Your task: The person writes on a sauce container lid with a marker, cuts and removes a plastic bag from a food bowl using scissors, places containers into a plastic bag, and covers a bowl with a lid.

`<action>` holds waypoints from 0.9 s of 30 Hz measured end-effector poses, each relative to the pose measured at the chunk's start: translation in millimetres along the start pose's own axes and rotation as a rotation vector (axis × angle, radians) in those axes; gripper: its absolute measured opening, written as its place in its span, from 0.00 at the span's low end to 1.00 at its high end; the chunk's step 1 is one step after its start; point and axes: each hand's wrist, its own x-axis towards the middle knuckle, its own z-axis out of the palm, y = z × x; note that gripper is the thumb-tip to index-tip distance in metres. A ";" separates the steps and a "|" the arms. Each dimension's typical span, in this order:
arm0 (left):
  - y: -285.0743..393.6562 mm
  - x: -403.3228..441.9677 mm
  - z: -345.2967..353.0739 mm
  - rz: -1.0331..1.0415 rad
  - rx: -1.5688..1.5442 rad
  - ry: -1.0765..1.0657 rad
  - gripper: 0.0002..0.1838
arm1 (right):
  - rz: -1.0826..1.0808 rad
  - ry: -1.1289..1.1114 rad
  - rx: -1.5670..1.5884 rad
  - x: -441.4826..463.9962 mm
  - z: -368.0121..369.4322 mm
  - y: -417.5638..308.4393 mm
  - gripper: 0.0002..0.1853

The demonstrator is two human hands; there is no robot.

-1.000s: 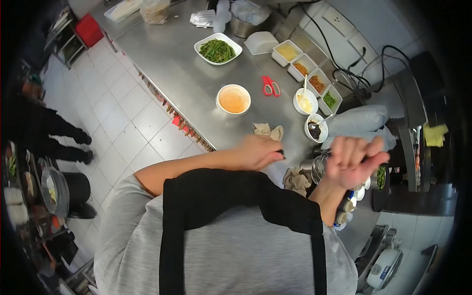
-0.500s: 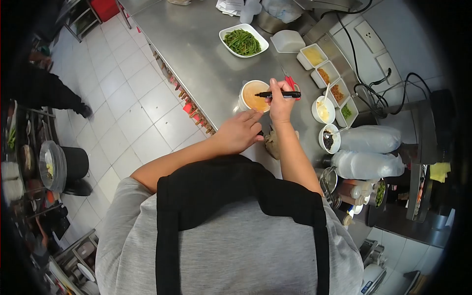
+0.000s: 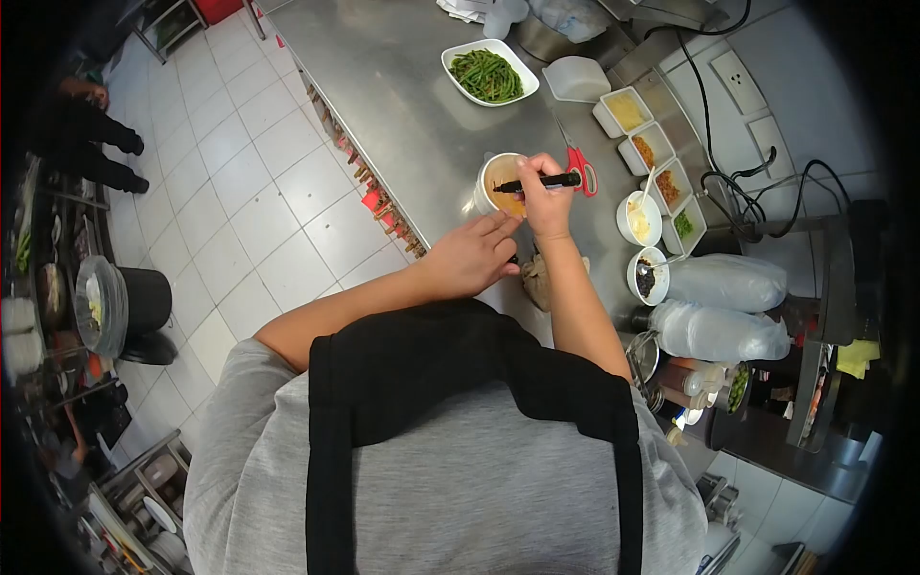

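A round plastic tub (image 3: 488,197) with an orange-brown top stands on the steel counter. My right hand (image 3: 546,203) grips a black marker (image 3: 556,180) like a pen, its tip at the tub's top, where a few dark marks show. My left hand (image 3: 470,257) lies at the tub's near side. Its foremost fingertips touch the rim and the other fingers curl in; a small dark piece, too hidden to name, shows beside the thumb. Under my right forearm sits a brownish bundle (image 3: 539,281), partly covered. Red-handled scissors (image 3: 582,171) lie right of my right hand.
A white dish of green beans (image 3: 487,77) stands farther back on the counter (image 3: 402,105). White containers (image 3: 644,150) of chopped ingredients and two bowls (image 3: 639,218) line the right side, near plastic-wrapped stacks (image 3: 725,280). Another person's legs (image 3: 101,158) show on the left floor.
The marker's tip has shifted slightly over the tub's top, and dark marks show there now. The view has moved a little. The other person's legs have changed stance.
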 end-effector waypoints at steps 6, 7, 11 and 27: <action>0.9 -0.8 0.3 -0.034 -0.010 -0.008 0.19 | -0.037 0.109 0.026 -1.7 -0.3 0.7 0.13; 1.3 -1.2 0.3 -0.034 -0.007 -0.007 0.19 | -0.043 0.114 0.027 -2.3 0.2 -0.4 0.13; 0.4 -1.5 1.3 -0.028 0.002 -0.005 0.19 | -0.069 0.137 0.033 -2.1 -5.2 1.7 0.14; 1.1 -1.3 1.6 -0.014 0.006 0.032 0.17 | -0.051 0.191 0.003 0.7 -10.9 5.3 0.13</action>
